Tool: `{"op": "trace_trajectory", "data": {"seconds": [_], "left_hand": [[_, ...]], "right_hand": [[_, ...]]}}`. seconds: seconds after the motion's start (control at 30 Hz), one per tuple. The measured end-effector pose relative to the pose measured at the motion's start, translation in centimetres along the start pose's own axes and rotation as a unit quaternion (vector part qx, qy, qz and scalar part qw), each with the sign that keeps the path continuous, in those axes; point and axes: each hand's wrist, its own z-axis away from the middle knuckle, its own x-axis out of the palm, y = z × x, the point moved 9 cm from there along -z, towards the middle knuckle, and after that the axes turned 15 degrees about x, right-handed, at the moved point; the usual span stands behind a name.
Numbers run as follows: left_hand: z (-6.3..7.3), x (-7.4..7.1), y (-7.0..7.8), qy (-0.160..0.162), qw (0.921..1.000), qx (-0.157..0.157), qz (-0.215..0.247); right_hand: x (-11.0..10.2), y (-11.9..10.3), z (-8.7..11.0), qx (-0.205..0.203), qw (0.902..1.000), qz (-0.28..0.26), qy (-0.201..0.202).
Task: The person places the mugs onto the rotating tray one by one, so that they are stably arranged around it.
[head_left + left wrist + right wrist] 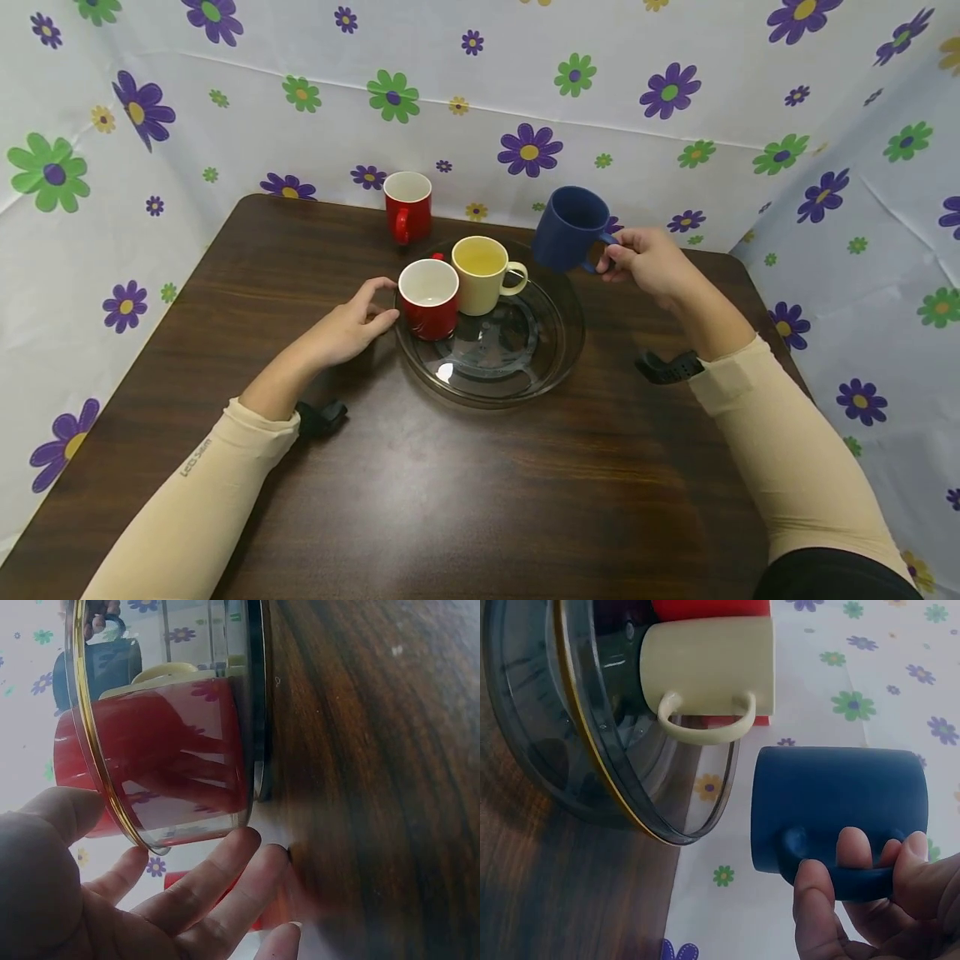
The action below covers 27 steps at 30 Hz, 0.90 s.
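1. I hold the blue mug (564,233) raised by its handle in my right hand (647,262), near the glass bowl (517,371).
2. My left hand (348,329), fingers spread, is at the bowl's rim beside a red mug (430,322).

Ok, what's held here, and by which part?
The right hand holds the blue mug by its handle; the left hand, at the glass bowl, grips nothing.

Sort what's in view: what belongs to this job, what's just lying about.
Likely in the job:
blue mug, in right hand
glass bowl, at left hand
yellow mug, front red mug, inside bowl

Perhaps not:
rear red mug, outside bowl
flowered cloth
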Motion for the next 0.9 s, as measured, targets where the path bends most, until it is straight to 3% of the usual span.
{"op": "trace_trajectory", "data": {"seconds": [0.47,0.9], "left_hand": [[0.2,-0.4,0.4,-0.001,1.0,0.0,-0.008],[0.1,-0.7,1.1,0.008,0.999,0.039,-0.023]], "right_hand": [[0.9,0.5,1.9,-0.003,0.9996,0.024,-0.013],[2.2,1.4,3.4,-0.004,0.9988,0.021,-0.044]]}}
